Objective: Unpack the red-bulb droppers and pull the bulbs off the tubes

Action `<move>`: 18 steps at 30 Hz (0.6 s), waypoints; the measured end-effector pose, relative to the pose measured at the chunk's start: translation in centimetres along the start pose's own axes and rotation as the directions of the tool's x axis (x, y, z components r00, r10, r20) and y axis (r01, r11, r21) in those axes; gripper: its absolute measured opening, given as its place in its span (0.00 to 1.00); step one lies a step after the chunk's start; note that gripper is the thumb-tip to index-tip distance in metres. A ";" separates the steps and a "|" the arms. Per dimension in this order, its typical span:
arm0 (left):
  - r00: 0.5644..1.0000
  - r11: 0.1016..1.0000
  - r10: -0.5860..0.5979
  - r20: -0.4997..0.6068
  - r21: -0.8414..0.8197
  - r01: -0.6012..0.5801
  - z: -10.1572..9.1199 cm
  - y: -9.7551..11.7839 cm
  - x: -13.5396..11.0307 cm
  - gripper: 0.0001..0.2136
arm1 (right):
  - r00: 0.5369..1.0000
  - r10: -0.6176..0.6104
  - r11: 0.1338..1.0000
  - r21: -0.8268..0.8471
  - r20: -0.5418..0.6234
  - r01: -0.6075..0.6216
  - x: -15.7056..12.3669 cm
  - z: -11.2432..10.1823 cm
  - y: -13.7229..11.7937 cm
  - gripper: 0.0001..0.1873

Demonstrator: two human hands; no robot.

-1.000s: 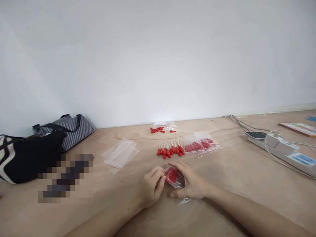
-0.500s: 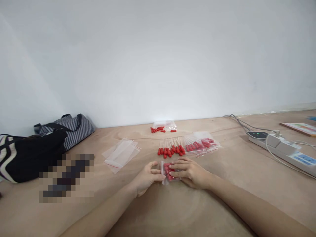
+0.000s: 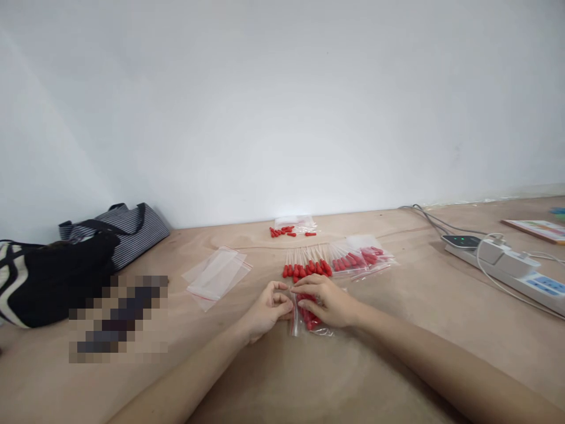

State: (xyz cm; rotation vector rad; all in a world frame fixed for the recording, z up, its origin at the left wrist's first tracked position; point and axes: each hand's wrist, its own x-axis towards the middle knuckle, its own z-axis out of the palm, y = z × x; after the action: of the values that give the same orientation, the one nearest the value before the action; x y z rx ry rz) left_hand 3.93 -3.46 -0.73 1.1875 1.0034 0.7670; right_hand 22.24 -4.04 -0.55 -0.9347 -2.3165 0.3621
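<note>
A small clear zip-lock bag point(image 3: 295, 327) lies on the table between my hands, with red bulb-shaped pieces point(image 3: 309, 321) inside. My left hand point(image 3: 268, 311) pinches the bag's left edge, along the seal strip, between thumb and fingers. From the right, my right hand point(image 3: 330, 300) covers part of the bag. Its fingers meet the far end of the seal edge and its thumb presses over the red pieces. Just beyond my hands is a row of red-headed pieces with pale thin stems point(image 3: 304, 268). Filled clear bags point(image 3: 359, 259) of red pieces adjoin the row on the right.
Flat clear bags point(image 3: 219, 277) lie to the left. Loose red pieces point(image 3: 282, 231) and a bag point(image 3: 295, 222) rest near the wall. A power strip point(image 3: 512, 265) with cables is at right; a striped bag point(image 3: 136, 238) and black bag point(image 3: 66, 277) are at left.
My right hand has shifted left and up, its fingertips now at the seal edge. My left fingers have closed in on that edge, and the bag has turned slightly and moved nearer.
</note>
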 end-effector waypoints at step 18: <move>0.995 0.995 -0.103 -0.014 0.012 0.104 0.2 -0.1 -0.2 0.30 | 0.998 -0.063 0.990 -0.131 -0.029 0.059 0.6 0.8 0.1 0.15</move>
State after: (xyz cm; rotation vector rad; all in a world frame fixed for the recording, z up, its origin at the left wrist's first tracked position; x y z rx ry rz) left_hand 4.06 -3.71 -0.75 1.1333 1.0734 0.6884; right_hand 21.46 -3.54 -0.96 -0.9224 -2.3548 0.1705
